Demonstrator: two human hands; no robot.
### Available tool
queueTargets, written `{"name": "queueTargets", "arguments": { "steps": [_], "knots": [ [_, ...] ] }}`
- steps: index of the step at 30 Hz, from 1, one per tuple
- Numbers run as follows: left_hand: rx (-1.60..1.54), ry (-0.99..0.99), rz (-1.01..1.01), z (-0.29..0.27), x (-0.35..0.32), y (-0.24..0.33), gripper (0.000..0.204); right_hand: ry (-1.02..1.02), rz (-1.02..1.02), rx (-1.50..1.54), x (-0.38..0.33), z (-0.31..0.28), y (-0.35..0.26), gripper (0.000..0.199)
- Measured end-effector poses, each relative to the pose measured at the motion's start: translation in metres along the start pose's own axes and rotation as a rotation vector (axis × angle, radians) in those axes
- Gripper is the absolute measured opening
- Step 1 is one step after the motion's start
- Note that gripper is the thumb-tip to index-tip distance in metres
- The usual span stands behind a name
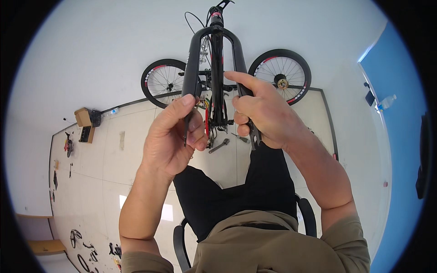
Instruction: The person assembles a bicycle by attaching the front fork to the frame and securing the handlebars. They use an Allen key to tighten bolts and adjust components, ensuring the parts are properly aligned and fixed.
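Black fork upside down; left hand clamped round one leg end, right hand closed on other, forefinger extended.

A brown cardboard box sits open on the floor at nine o'clock, beside a black crate. A clear plastic bottle lies at three o'clock.

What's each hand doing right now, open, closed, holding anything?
Left hand: closed around the lower end of the left leg of the black bicycle fork.
Right hand: closed on the fork's right leg, index finger stretched out along it.
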State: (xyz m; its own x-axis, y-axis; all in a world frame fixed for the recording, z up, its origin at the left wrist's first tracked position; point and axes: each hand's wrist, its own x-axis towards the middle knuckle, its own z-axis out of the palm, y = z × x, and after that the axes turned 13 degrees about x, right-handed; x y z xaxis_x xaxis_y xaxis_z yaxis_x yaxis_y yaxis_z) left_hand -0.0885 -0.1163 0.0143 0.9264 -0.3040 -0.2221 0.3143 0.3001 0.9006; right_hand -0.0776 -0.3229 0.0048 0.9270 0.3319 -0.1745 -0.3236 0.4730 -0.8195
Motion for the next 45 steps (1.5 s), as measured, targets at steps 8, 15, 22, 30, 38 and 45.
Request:
{"name": "queueTargets", "arguments": {
  "steps": [8, 15, 22, 30, 38, 45],
  "knots": [
    [0.205, 0.048, 0.041, -0.016, -0.012, 0.01, 0.035, -0.017, -0.001, -0.154, 0.002, 0.014, 0.007, 0.065],
    [0.232, 0.067, 0.065, -0.031, -0.02, 0.014, 0.037, -0.047, 0.005, -0.276, 0.002, 0.029, 0.007, 0.064],
    [0.276, 0.047, 0.038, -0.04, -0.024, 0.023, 0.024, -0.01, 0.038, -0.289, 0.002, 0.039, 0.008, 0.056],
    [0.37, 0.219, -0.072, -0.01, -0.02, 0.046, 0.025, -0.04, 0.013, -0.29, -0.002, 0.046, 0.016, 0.049],
    [0.196, 0.159, -0.09, -0.016, -0.009, 0.026, 0.012, -0.046, -0.035, -0.02, -0.01, 0.04, 0.038, 0.076],
    [0.141, 0.121, -0.086, -0.022, -0.036, 0.011, 0.015, 0.014, -0.073, 0.406, 0.007, 0.038, 0.054, 0.044]
  ]
}}
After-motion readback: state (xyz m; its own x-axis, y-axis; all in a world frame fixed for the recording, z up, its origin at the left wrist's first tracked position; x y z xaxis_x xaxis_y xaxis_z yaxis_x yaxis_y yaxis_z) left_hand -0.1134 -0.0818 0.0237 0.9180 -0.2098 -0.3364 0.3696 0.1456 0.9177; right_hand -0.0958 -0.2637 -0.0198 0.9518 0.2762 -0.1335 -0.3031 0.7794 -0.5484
